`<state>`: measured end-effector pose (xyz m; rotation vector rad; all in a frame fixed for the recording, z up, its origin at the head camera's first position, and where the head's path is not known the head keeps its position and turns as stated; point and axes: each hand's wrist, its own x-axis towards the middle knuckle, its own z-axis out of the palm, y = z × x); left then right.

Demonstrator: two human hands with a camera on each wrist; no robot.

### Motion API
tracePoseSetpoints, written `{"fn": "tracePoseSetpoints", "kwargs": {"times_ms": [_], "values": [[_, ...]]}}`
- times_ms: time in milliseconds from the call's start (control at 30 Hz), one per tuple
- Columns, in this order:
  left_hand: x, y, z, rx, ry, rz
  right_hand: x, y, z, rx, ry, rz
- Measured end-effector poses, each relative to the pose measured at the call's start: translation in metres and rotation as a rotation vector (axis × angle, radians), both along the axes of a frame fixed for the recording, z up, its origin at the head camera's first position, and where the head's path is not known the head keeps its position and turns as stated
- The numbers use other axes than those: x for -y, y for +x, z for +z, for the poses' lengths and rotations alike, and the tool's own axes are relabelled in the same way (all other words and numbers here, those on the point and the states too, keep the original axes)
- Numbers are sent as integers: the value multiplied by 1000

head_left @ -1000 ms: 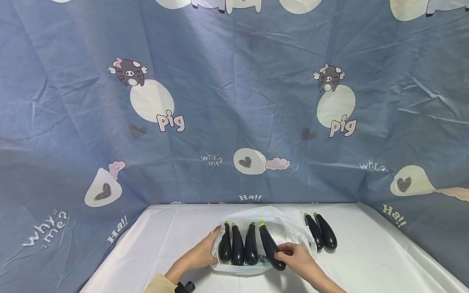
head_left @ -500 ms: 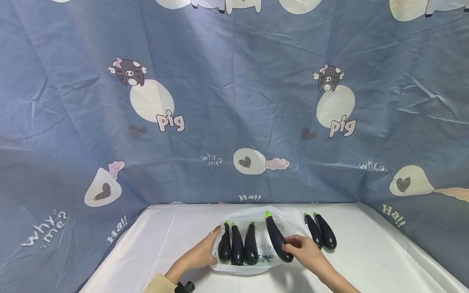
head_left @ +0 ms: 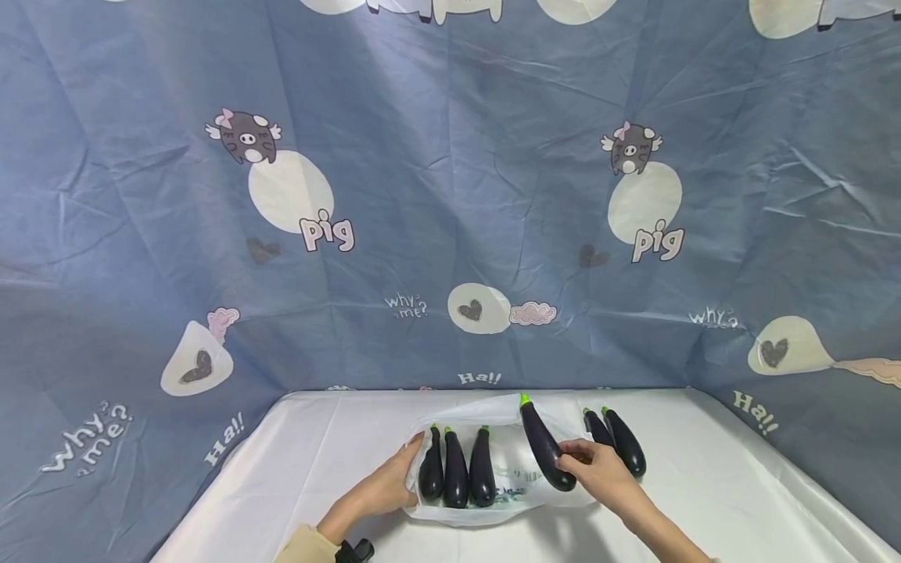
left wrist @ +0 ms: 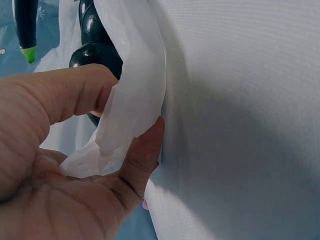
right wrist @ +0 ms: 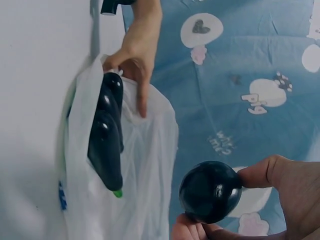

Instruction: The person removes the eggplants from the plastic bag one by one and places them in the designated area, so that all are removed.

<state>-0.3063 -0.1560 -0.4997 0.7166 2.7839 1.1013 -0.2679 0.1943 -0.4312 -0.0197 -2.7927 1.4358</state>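
A white plastic bag (head_left: 517,461) lies with its mouth spread open. Three dark eggplants (head_left: 456,473) sit side by side in it, green stems pointing away. My left hand (head_left: 387,485) grips the bag's left edge; the left wrist view shows the film (left wrist: 135,75) between thumb and fingers. Raised over the bag's right part, another eggplant (head_left: 542,444) is pinched near its round end by my right hand (head_left: 601,473), stem tilted up and away. From the right wrist camera, the round end (right wrist: 210,192) shows between thumb and fingertips.
Two more eggplants (head_left: 625,442) lie on the white-covered table (head_left: 704,485) right of the bag, one partly hidden by my right hand. A blue printed cloth (head_left: 394,195) hangs behind and along both sides of the table.
My right hand has lifted the eggplant and carried it rightward and away from me, out from beside the other three. My left hand stays at the bag's edge.
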Motion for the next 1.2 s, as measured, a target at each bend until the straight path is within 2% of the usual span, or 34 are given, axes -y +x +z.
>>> {"fn": "tracePoseSetpoints", "kwargs": {"times_ms": [300,600,1200], "values": [[0,1,2,4,6,0,-20,-10,6,0,7,-22],[0,0,2,-6,15,-17,-40,-24,1,24,-11,-17],[0,1,3,12,31,-16,-71,-46,-12,47,-8,-80]]}}
